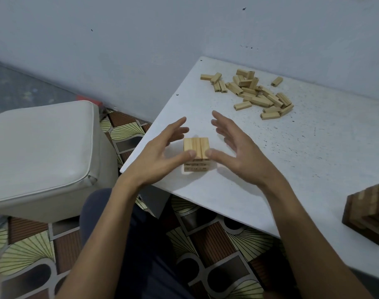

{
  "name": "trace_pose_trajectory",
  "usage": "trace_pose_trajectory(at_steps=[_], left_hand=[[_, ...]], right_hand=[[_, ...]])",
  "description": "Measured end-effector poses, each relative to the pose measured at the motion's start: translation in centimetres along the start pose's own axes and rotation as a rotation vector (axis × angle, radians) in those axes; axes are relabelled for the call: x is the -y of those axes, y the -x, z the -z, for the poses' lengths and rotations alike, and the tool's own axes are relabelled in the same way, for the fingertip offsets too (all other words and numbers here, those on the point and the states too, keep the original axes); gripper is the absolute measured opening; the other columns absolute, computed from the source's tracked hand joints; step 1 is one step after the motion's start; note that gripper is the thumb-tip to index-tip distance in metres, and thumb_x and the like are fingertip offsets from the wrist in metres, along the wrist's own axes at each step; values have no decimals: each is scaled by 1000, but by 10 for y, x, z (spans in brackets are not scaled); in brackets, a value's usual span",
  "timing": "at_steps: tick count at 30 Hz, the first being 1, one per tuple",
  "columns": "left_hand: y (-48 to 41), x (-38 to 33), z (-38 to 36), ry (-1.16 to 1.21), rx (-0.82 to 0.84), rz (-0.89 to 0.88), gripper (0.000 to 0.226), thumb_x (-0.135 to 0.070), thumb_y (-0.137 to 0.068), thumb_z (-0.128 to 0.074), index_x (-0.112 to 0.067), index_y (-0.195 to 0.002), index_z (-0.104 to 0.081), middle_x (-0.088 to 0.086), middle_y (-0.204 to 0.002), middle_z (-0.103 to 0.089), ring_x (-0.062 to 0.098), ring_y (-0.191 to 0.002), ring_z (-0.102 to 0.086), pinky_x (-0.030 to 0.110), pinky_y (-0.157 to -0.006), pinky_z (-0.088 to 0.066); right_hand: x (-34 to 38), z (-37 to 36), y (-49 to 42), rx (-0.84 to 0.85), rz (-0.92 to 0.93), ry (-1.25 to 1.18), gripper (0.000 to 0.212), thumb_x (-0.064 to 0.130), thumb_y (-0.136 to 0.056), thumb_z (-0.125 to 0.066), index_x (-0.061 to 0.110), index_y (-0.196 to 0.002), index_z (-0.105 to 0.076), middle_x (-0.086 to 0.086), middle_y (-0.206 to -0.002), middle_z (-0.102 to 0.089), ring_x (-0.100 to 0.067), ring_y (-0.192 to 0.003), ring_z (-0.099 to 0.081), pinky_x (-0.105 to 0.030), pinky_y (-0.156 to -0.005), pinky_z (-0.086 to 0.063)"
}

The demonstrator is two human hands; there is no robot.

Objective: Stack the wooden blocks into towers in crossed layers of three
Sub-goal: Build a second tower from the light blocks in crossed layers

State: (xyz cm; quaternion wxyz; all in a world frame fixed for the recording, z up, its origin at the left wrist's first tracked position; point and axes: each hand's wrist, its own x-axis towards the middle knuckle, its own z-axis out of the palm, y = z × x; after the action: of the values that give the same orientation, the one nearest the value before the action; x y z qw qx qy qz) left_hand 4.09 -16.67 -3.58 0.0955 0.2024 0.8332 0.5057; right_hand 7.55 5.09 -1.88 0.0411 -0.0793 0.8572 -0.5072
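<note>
A short tower of pale wooden blocks [196,147] stands near the left front corner of the white table [303,152], its top layer three blocks side by side. My left hand [162,156] is spread open on the tower's left, thumb tip touching the top layer's near end. On the right, my right hand [234,152] is open too, its thumb against the same layer. Neither hand holds a block. A loose pile of several wooden blocks [255,93] lies at the table's far side near the wall.
A taller tower of dark and light blocks [372,212] stands at the table's right front edge, partly cut off. A white cushioned stool [44,152] sits left of the table. Patterned floor and my dark-trousered knee [102,212] lie below.
</note>
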Motion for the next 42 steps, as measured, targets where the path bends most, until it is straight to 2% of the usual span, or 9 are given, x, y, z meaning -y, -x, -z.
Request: trace_pose_trajectory(at_steps=[3, 5, 8, 12, 14, 16, 28, 32, 42], left_hand=[[7, 0, -24, 265, -239, 98, 77, -72, -89, -42, -31, -153, -32, -12, -151, -45, -2, -138, -39, 34, -120, -28], [10, -6, -44, 371, -369, 187, 81, -80, -87, -25, -33, -153, -30, -16, -155, -38, -2, -143, -30, 38, -123, -20], [12, -15, -65, 493, -452, 258, 81, -75, -88, -19, -29, -155, -27, -18, -158, -30, -6, -144, -23, 35, -124, -15], [14, -24, -77, 530, -447, 274, 79, -74, -93, -16, -26, -156, -25, -19, -160, -25, -14, -140, -21, 17, -120, -14], [13, -26, -79, 497, -420, 284, 75, -66, -94, -14, -24, -156, -26, -18, -159, -25, -23, -129, -20, -7, -101, -15], [12, -27, -81, 478, -402, 291, 70, -59, -97, -14, -23, -155, -27, -16, -159, -26, -25, -123, -21, -14, -87, -15], [12, -31, -79, 467, -395, 279, 82, -65, -87, -14, -21, -156, -24, -13, -161, -24, -11, -138, -21, -10, -95, -15], [12, -30, -79, 462, -398, 277, 83, -65, -86, -13, -22, -157, -23, -12, -162, -23, -8, -142, -20, -3, -104, -15], [12, -34, -80, 481, -407, 277, 84, -65, -87, -16, -20, -157, -22, -10, -163, -22, -8, -142, -19, -11, -95, -15]], right_hand=[[5, -25, 11, -235, -122, -401, 74, 67, -90, -48, 35, -154, -28, 14, -156, -36, 3, -141, -33, -26, -117, -29], [7, -43, 15, -315, -188, -482, 85, 80, -81, -35, 36, -153, -28, 18, -157, -33, 5, -143, -28, -35, -123, -20], [14, -60, 18, -330, -211, -504, 89, 85, -83, -25, 34, -155, -24, 21, -159, -27, 12, -140, -25, -25, -121, -18], [18, -67, 20, -307, -221, -525, 84, 71, -84, -21, 30, -157, -19, 20, -160, -23, 21, -130, -27, -6, -107, -20], [18, -70, 20, -300, -232, -524, 83, 68, -85, -20, 28, -157, -17, 18, -161, -21, 14, -139, -21, -13, -115, -17], [19, -72, 21, -303, -246, -523, 82, 68, -86, -19, 28, -158, -17, 18, -162, -19, 8, -145, -17, -22, -122, -13], [20, -79, 21, -273, -267, -546, 81, 66, -84, -20, 29, -156, -19, 17, -161, -21, 9, -143, -19, -5, -107, -16], [20, -79, 22, -273, -262, -541, 81, 67, -84, -20, 29, -156, -19, 16, -161, -21, 7, -144, -19, -12, -113, -16], [21, -81, 22, -276, -258, -536, 80, 66, -85, -22, 31, -156, -17, 18, -160, -22, 15, -136, -21, 8, -94, -19]])
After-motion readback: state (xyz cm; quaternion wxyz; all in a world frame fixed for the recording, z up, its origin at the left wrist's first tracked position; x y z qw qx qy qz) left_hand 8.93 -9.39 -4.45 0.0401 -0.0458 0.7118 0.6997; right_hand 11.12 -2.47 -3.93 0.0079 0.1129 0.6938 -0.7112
